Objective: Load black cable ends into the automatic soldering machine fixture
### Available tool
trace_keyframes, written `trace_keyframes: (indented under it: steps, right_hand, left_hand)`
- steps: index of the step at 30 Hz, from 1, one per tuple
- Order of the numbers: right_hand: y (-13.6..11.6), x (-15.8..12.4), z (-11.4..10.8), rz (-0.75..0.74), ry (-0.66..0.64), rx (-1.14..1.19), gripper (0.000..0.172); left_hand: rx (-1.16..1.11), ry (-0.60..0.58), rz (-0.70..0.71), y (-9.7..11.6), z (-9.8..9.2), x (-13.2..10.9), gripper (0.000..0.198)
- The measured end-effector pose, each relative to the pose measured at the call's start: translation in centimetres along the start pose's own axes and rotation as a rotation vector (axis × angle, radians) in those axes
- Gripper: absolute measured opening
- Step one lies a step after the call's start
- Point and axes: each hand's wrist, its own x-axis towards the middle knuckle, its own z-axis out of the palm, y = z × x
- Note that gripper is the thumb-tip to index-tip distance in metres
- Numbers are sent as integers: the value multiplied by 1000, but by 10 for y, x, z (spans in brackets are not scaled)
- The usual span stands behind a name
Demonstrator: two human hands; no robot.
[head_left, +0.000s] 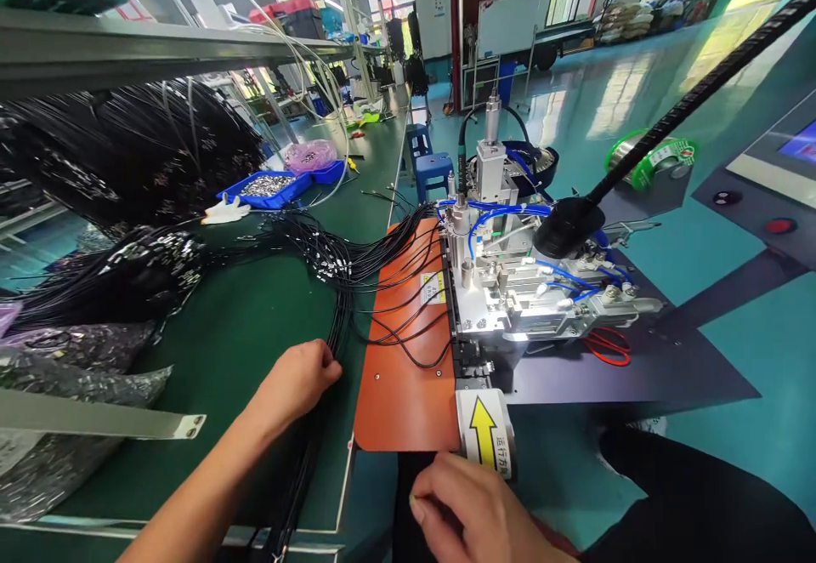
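My left hand rests closed at the bundle of black cables on the green table; what its fingers hold, if anything, is hidden. My right hand is closed in a pinch just below the machine's white plate with a yellow arrow. Whatever lies between its fingertips is too small to name. Several black cables cross the orange board and run to the edge of the metal machine.
A blue tray of small metal parts and a white glove sit at the back left. Plastic bags lie at left. Red-handled scissors are beside the machine, and a black flexible arm reaches over it.
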Motion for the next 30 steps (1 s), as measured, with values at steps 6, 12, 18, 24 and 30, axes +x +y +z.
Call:
trace_keyframes:
  steps: [6,12,18,24,30]
  right_hand:
    - [-5,15,20,51,-51,291,71]
    - [-7,29,30,-30,-27,441,91]
    - [-21,27,18,-19,131,489,76]
    - [-13,11,-2,61,71,868,47]
    - [5,-10,-47,224,292,978,30]
  left_hand:
    - [-934,-104,-62,11,-15,-8,24]
    - [-1304,-489,110,36,-23,-34,36]
    - [-1161,-636,294,48,-30,-60,33]
    - [-811,-208,466,70,-28,-58,25]
    - [-340,162,879,115,-9,-40,23]
